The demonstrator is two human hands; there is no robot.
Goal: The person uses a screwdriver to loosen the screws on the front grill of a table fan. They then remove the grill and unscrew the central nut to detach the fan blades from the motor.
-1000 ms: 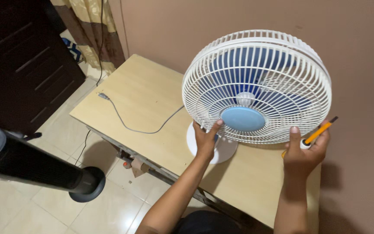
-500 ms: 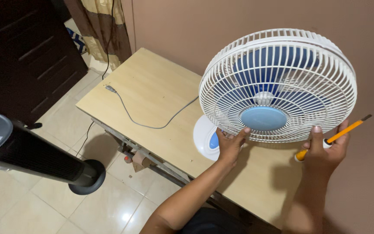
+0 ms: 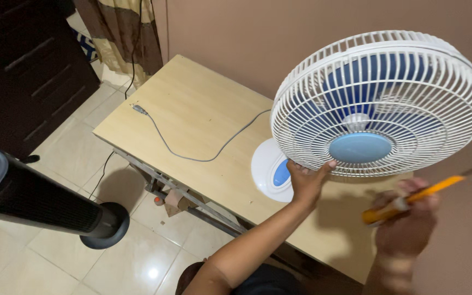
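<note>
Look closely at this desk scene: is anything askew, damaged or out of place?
Nothing looks damaged or spilled. The white fan tilts on its base, steadied by the left hand. The right hand holds an orange screwdriver. A loose grey cable trails across the wooden table.

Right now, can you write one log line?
left hand: steadying fan grille | right hand: holding orange screwdriver | table: grey cable
</note>
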